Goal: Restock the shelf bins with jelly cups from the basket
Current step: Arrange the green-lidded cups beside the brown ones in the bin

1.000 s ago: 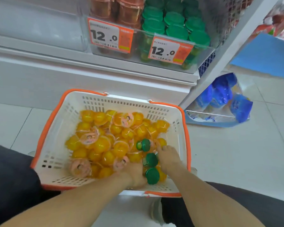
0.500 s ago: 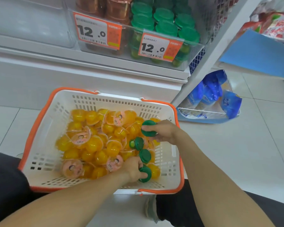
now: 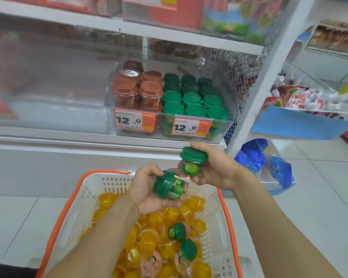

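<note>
Head view: both hands are now up out of the basket [image 3: 54, 233], each carrying one green-lidded jelly cup; half a second ago the left grip was down among the yellow cups and only the right had lifted. Landmark: the green-cup bin [image 3: 219, 135], lowest shelf, marked with the right-hand price tag [image 3: 191, 127].

Right hand [image 3: 215, 169]: fingers curled round an upright green cup [image 3: 192, 162], held just below and in front of the bin. Left hand [image 3: 149, 189]: fingers wrapped round a second green cup [image 3: 168, 186], lying on its side, lower and further left of the bin, above the basket's far rim.

Two loose green cups [image 3: 178, 231] remain in the basket, well below the bin, resting on the yellow jelly cups [image 3: 149, 240]. Left of the bin stands a section of brown-lidded cups [image 3: 138, 91].

Judgement: pick is done for this pair; placing comes next. The bin's front rows look full, so free room is uncertain. The left cup likely needs righting first.
</note>
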### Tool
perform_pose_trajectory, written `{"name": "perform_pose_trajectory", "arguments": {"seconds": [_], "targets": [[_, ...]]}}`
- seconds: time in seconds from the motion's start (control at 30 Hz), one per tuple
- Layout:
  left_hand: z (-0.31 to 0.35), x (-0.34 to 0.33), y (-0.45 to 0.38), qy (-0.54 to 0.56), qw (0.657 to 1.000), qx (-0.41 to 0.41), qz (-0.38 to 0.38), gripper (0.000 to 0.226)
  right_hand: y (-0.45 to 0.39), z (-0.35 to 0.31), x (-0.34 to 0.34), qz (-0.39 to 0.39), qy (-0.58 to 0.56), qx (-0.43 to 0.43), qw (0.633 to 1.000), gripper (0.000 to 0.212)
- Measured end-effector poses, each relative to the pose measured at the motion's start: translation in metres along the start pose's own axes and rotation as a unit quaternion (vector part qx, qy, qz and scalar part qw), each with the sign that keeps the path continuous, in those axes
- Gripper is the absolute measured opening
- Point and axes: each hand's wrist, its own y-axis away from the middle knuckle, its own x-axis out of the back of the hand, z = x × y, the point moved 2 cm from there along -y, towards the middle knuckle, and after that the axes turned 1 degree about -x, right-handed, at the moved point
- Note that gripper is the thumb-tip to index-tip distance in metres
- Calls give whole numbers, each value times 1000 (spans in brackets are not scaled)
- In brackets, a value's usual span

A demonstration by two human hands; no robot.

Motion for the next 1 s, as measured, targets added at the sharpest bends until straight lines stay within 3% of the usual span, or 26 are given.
{"name": "perform_pose_trajectory", "arguments": {"seconds": [0.13, 0.27, 0.33, 0.43, 0.53, 0.67, 0.9, 1.0], "targets": [[27, -40, 3, -92, 996, 4, -4, 48, 17, -32, -1, 62, -28, 51, 996, 31], [50, -73, 11, -190, 980, 43, -34, 85, 27, -63, -10, 83, 65, 104, 989, 24], [61, -86, 14, -233, 972, 22, -13, 77, 31, -78, -18, 95, 110, 124, 982, 27], [77, -94, 23, -281, 958, -18, 60, 57, 35, -96, -20, 162, 225, 137, 951, 48], [98, -88, 34, -306, 943, -62, 114, 55, 36, -106, -22, 158, 196, 144, 957, 35], [113, -78, 46, -281, 946, -67, 146, 62, 19, -111, -32, 123, 95, 135, 978, 18], [111, -49, 58, -148, 967, -74, 192, 42, -40, -156, -12, 275, 5, 157, 949, 16], [110, -44, 59, -113, 974, -71, 185, 40, -68, -170, -6, 298, 12, 140, 944, 24]]}}
